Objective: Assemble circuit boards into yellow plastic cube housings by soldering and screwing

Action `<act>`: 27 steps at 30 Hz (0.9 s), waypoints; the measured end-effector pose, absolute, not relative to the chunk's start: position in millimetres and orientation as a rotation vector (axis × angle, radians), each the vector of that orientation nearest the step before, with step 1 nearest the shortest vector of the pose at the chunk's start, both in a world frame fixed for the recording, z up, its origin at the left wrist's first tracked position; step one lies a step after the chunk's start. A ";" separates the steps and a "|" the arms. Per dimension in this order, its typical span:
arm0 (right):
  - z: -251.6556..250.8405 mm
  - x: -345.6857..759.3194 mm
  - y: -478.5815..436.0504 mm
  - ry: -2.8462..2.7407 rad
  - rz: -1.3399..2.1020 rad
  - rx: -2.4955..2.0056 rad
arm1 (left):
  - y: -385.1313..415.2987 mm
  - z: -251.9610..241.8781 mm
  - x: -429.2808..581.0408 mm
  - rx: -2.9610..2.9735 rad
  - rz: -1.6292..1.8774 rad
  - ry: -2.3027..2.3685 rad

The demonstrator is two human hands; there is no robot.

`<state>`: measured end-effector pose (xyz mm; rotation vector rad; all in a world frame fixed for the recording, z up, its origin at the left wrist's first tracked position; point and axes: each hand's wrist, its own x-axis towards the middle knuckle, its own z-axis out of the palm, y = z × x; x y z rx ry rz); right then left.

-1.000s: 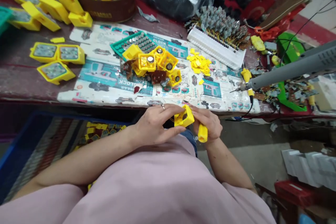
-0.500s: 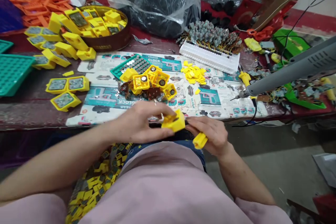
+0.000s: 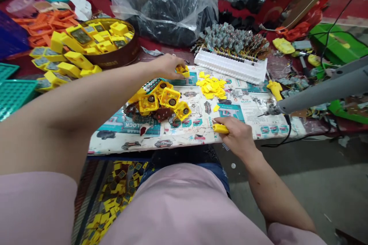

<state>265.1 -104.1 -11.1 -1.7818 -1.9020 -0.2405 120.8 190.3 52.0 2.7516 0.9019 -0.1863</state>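
My left hand (image 3: 170, 66) is stretched out over the far part of the table, its fingers closed on a small yellow plastic housing (image 3: 185, 72). Below my left forearm stands a cluster of open yellow housings (image 3: 170, 98) with round metal-and-dark parts inside. Behind the cluster, a green tray of button cells (image 3: 151, 85) is partly hidden. Near the table's front edge, my right hand (image 3: 238, 134) is wrapped round a tool with a yellow handle (image 3: 220, 128); its working end is out of sight. A pile of thin yellow plastic pieces (image 3: 212, 87) lies between the two hands.
A gray electric screwdriver (image 3: 313, 90) hangs at the right. Wired parts stand in a white foam rack (image 3: 230, 69). A round tin (image 3: 120, 58) of yellow housings is at the left, a plastic bag of black parts (image 3: 166, 15) behind. More housings (image 3: 115, 195) lie below the table.
My left hand has carried the yellow housing from my lap up and away across the table. My right hand has turned, still holding the yellow-handled tool, now apart from the housing.
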 end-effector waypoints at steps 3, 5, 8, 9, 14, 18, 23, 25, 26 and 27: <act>-9.6 265.3 -107.1 -1.897 -0.257 -1.768 | 189.6 50.3 128.1 2.811 -0.204 0.812; -8.6 265.6 -107.8 -1.901 -0.250 -1.756 | 184.8 55.4 132.4 2.869 -0.151 0.745; -6.6 265.8 -107.2 -1.908 -0.225 -1.760 | 172.5 63.0 141.8 2.927 -0.377 0.727; -5.8 265.9 -106.8 -1.913 -0.215 -1.762 | 167.9 64.3 145.6 2.936 -0.497 0.738; -2.9 268.4 -104.5 -1.957 -0.204 -1.829 | 150.5 62.5 162.5 2.966 -0.729 0.807; -3.9 270.9 -99.3 -1.987 -0.228 -1.886 | 143.2 56.7 166.8 2.937 -0.720 0.828; -3.2 262.5 -81.9 -2.093 -0.085 -1.954 | 139.0 48.9 166.3 2.950 -0.574 0.752; -1.2 255.6 -74.1 -2.120 -0.029 -2.010 | 139.7 55.1 164.4 2.986 -0.520 0.706; 0.0 252.2 -70.7 -2.132 -0.010 -2.030 | 140.5 61.5 161.7 3.001 -0.480 0.691; 1.4 249.1 -67.8 -2.145 0.007 -2.041 | 141.5 69.9 157.2 3.013 -0.436 0.683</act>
